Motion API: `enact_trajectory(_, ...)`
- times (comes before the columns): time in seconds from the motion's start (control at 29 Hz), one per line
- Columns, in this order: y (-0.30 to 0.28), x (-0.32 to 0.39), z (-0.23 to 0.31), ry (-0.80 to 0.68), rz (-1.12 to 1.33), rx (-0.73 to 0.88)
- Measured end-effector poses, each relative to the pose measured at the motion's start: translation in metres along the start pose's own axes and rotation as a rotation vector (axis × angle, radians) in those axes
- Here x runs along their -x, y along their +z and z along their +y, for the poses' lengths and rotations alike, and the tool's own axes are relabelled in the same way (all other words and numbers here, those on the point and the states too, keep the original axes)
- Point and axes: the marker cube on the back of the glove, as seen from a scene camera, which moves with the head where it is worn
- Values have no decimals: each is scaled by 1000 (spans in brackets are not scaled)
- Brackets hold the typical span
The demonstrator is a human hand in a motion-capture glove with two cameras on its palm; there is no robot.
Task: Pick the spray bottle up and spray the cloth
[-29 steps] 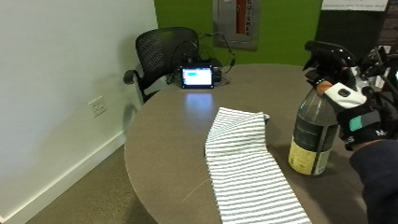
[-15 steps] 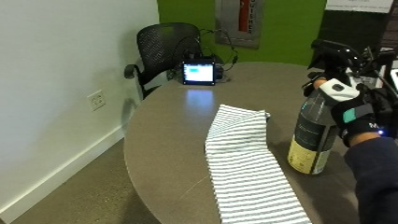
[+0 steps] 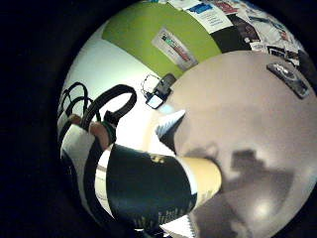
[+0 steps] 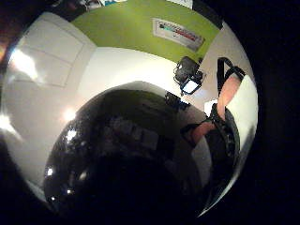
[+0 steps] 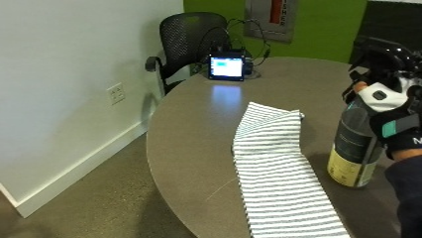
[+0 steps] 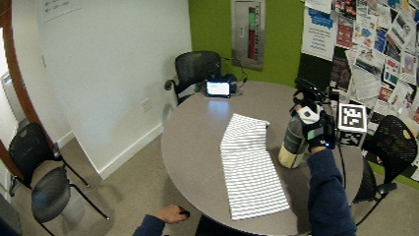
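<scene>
Fingers of the gloved right hand [image 5: 389, 111] are curled round the neck of the spray bottle [image 5: 354, 144], just under its black trigger head, so the grip is closed on the bottle. Compared with a second ago the hand has settled lower and closer against the neck, and the bottle has not left its place: its base rests on the desk [image 5: 198, 144], upright, as it did then. Both palm views agree, with the bottle's dark body and pale label filling much of each, close against the palm.

Just beside the bottle, on the side nearer the wall, lies the striped cloth [image 5: 280, 173], spread lengthwise along the desk with its far end folded into a point. Bottle and cloth are near but do not appear to touch.

Farther off, at the desk's far edge, a small lit screen [image 5: 226, 67] stands with cables behind it, and a black mesh chair [image 5: 188, 37] sits beyond.

My reading is that the grasp is now made and the lift has not begun; what remains is raising the bottle, turning the nozzle toward the cloth and squeezing the trigger.
</scene>
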Motion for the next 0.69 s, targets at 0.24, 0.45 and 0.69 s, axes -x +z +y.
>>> enact_trajectory(0.24, -26, 29, 19, -122, 111, 19)
enact_trajectory(0.45, -33, 69, 28, -240, 182, 99)
enact_trajectory(0.69, -25, 91, 48, -357, 370, 270)
